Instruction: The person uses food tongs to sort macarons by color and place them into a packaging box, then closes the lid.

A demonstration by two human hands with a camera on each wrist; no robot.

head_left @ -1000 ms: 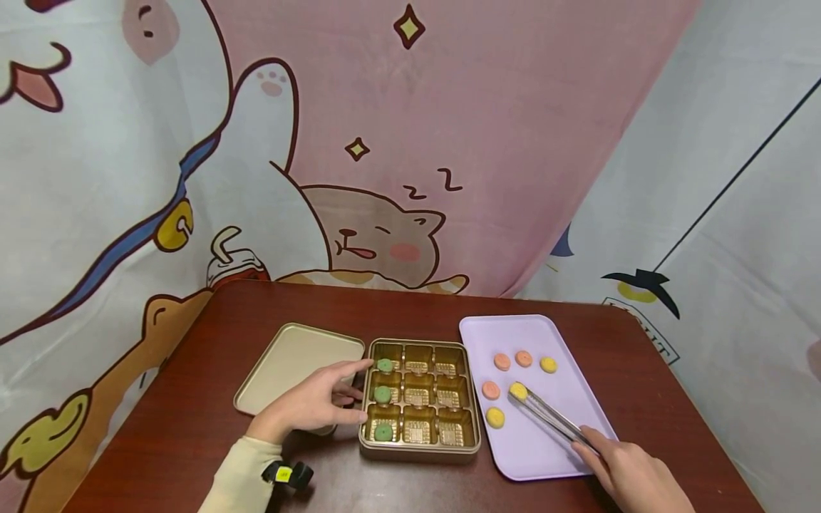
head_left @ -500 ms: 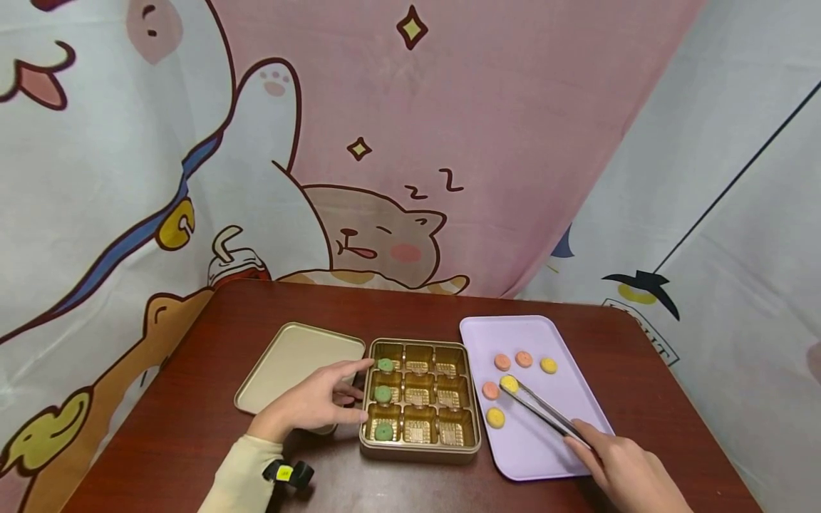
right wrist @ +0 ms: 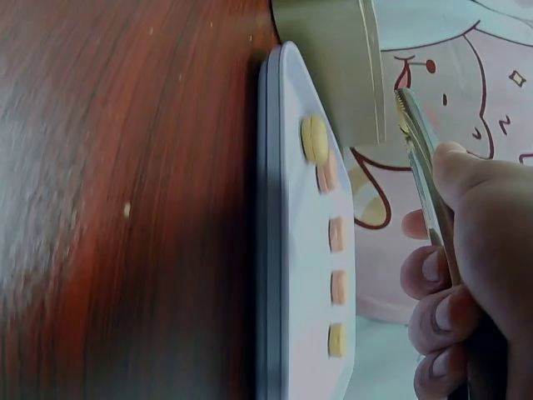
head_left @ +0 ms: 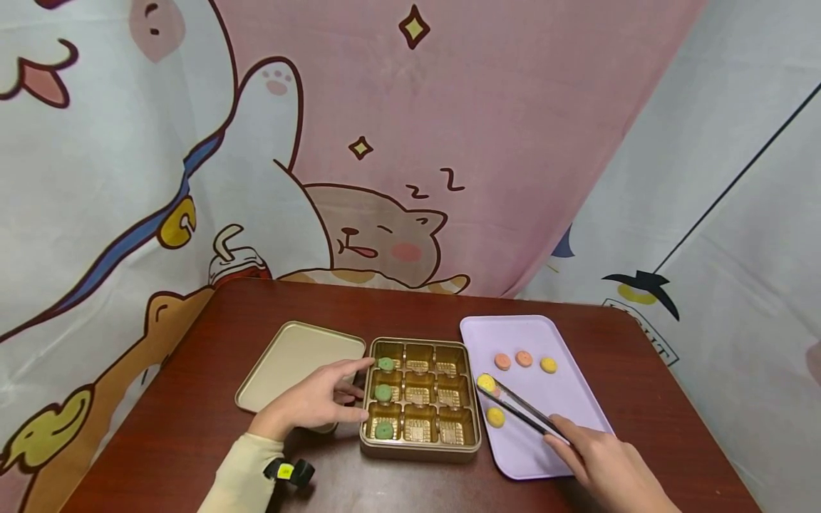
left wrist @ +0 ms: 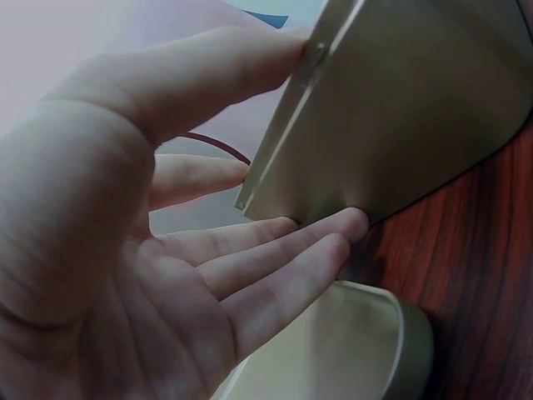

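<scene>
My right hand (head_left: 596, 456) grips metal tongs (head_left: 527, 411), whose tips pinch a yellow macaron (head_left: 486, 383). In the right wrist view the tongs (right wrist: 429, 171) are raised above the tray surface. My left hand (head_left: 316, 400) touches the left side of a gold box (head_left: 420, 454) with its fingers fairly straight; the left wrist view shows thumb and fingertips against the box wall (left wrist: 391, 108). Green macarons (head_left: 383, 393) sit in the box's left column of compartments. On the lilac tray (head_left: 545, 456) lie yellow macarons (head_left: 495, 417) and pink macarons (head_left: 502, 361), one pink partly hidden by the tongs.
A gold lid (head_left: 301, 360) lies left of the box, partly under my left hand. The tray stands close to the box's right side on the dark wooden table (head_left: 410, 306). A cartoon-printed cloth (head_left: 513, 142) hangs behind the table.
My right hand has moved left with the tongs, carrying the yellow macaron from the middle of the tray toward the box's right edge. My left hand stays at the box.
</scene>
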